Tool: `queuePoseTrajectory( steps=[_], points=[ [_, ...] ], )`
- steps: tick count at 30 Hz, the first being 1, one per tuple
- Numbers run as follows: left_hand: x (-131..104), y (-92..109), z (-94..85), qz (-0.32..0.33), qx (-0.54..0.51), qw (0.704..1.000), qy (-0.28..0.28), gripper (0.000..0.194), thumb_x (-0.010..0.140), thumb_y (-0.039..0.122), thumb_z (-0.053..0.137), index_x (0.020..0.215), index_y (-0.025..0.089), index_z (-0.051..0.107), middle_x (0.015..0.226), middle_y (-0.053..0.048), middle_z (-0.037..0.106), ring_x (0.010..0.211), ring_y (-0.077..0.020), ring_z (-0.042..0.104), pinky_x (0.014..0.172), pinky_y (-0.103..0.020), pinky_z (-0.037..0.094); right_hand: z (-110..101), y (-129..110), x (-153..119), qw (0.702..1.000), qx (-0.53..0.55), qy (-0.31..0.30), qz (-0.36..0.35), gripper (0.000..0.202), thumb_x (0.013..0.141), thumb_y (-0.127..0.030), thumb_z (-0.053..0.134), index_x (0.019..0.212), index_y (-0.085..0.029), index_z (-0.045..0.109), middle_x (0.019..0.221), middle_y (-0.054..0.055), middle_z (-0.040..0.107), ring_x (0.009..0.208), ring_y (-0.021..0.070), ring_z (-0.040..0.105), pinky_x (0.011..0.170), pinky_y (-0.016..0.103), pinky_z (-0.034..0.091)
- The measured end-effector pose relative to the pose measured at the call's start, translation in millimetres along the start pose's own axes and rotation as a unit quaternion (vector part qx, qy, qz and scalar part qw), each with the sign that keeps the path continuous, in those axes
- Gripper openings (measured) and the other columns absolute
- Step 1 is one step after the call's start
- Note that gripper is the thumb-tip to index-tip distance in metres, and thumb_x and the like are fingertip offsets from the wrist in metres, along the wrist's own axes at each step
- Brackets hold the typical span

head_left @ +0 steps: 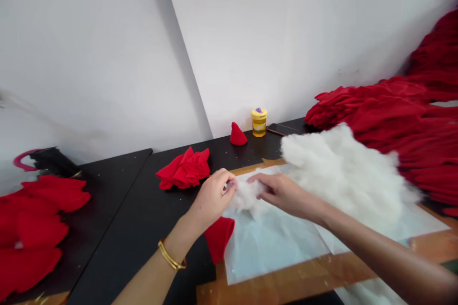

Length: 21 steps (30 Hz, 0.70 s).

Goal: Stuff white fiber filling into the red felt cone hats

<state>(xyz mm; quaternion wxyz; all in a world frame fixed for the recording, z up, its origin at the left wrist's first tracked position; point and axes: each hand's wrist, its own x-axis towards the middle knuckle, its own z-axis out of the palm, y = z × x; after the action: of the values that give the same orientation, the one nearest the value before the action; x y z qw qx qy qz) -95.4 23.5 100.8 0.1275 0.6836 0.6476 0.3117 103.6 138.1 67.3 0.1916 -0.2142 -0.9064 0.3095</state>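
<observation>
A small tuft of white fibre stuffing [246, 195] is stretched between my two hands, above a sheet of white paper [275, 243]. My left hand [216, 195] pinches its left side with thumb and fingers. On its right side, the fingers of my right hand [282, 193] are closed on the same tuft. Just below my left hand lies a red felt piece [219, 238], partly hidden by my wrist. The big heap of white stuffing [343, 176] rests on the paper to the right, beyond my right forearm.
Red felt pieces [184, 169] lie bunched behind my left hand, with more red pieces [36, 233] at far left. A red cone [238, 134], a yellow-lidded tub [259, 122] and a phone [282, 129] stand along the wall. Red fabric piles [400, 114] fill the right.
</observation>
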Motion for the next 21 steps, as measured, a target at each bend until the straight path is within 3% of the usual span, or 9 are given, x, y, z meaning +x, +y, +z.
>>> queuePoseTrajectory(
  steps=[2,5,8,10,11,13,15,18,21],
  points=[
    [-5,-1,11.8,-0.003,0.002,1.0,-0.015,0.012,0.086,0.01,0.055,0.08,0.021,0.056,0.085,-0.001,0.062,0.078,-0.0166,0.06,0.07,-0.027,0.047,1,0,-22,0.998,0.057,-0.031,0.029,0.022,0.084,-0.012,0.053,0.096,-0.022,0.068,0.075,-0.003,0.072,0.062,0.0126,0.063,0.059,0.021,0.046],
    [-1,3,34.3,0.009,0.016,0.999,-0.035,0.013,0.084,0.008,0.057,0.08,0.021,0.057,0.087,-0.002,0.065,0.088,-0.0191,0.062,0.078,-0.03,0.048,7,22,-43,0.984,0.143,-0.042,0.098,0.023,0.094,-0.023,0.044,0.103,-0.02,0.064,0.073,-0.001,0.069,0.057,0.0132,0.061,0.054,0.023,0.049],
    [16,7,54.4,0.02,0.041,0.998,-0.042,0.013,0.087,0.011,0.054,0.083,0.022,0.06,0.094,-0.004,0.067,0.098,-0.0228,0.06,0.085,-0.034,0.047,12,53,-48,0.992,0.026,0.038,0.119,0.035,0.097,-0.029,0.036,0.125,-0.018,0.054,0.078,0.003,0.07,0.059,0.0183,0.065,0.061,0.033,0.057],
    [30,5,67.6,0.017,0.062,0.997,-0.05,0.014,0.088,0.011,0.053,0.082,0.021,0.061,0.094,-0.007,0.067,0.099,-0.0254,0.059,0.088,-0.038,0.046,13,65,-48,0.989,-0.056,0.077,0.115,0.043,0.091,-0.025,0.042,0.133,-0.017,0.049,0.113,0.016,0.07,0.082,0.0262,0.072,0.078,0.047,0.059],
    [37,4,74.6,0.016,0.072,0.996,-0.058,0.014,0.087,0.011,0.054,0.08,0.021,0.061,0.093,-0.008,0.067,0.098,-0.0265,0.059,0.089,-0.04,0.046,12,67,-47,0.988,-0.075,0.083,0.105,0.048,0.088,-0.024,0.046,0.136,-0.018,0.048,0.132,0.02,0.061,0.101,0.0312,0.07,0.09,0.053,0.056],
    [46,-1,88.2,0.015,0.088,0.993,-0.079,0.016,0.085,0.009,0.054,0.075,0.02,0.061,0.089,-0.009,0.067,0.097,-0.0283,0.059,0.091,-0.043,0.045,9,64,-44,0.99,-0.098,0.078,0.063,0.054,0.087,-0.024,0.051,0.141,-0.02,0.045,0.154,0.019,0.043,0.134,0.0361,0.051,0.108,0.059,0.043],
    [48,-6,97.5,0.014,0.094,0.99,-0.101,0.017,0.082,0.008,0.056,0.071,0.019,0.062,0.086,-0.01,0.068,0.095,-0.0293,0.06,0.091,-0.045,0.045,8,56,-37,0.993,-0.107,0.052,0.009,0.065,0.088,-0.031,0.059,0.149,-0.022,0.037,0.162,0.017,0.031,0.148,0.0337,0.032,0.116,0.056,0.035],
    [44,-13,92.5,0.019,0.082,0.989,-0.12,0.012,0.081,0.01,0.059,0.079,0.019,0.066,0.09,-0.008,0.07,0.098,-0.0281,0.061,0.093,-0.042,0.047,16,48,-19,0.996,-0.086,-0.015,-0.024,0.103,0.078,-0.043,0.078,0.159,-0.021,0.017,0.168,0.02,0.011,0.154,0.0342,0.015,0.119,0.054,0.029],
    [31,-22,65.0,0.014,0.07,0.992,-0.102,0.025,0.083,0.013,0.059,0.106,0.021,0.067,0.117,-0.008,0.069,0.118,-0.0259,0.056,0.106,-0.04,0.041,34,52,1,0.995,-0.082,-0.062,-0.019,0.131,0.063,-0.049,0.088,0.161,-0.021,0.007,0.168,0.024,0.003,0.154,0.0407,0.009,0.117,0.062,0.027]
  ],
)
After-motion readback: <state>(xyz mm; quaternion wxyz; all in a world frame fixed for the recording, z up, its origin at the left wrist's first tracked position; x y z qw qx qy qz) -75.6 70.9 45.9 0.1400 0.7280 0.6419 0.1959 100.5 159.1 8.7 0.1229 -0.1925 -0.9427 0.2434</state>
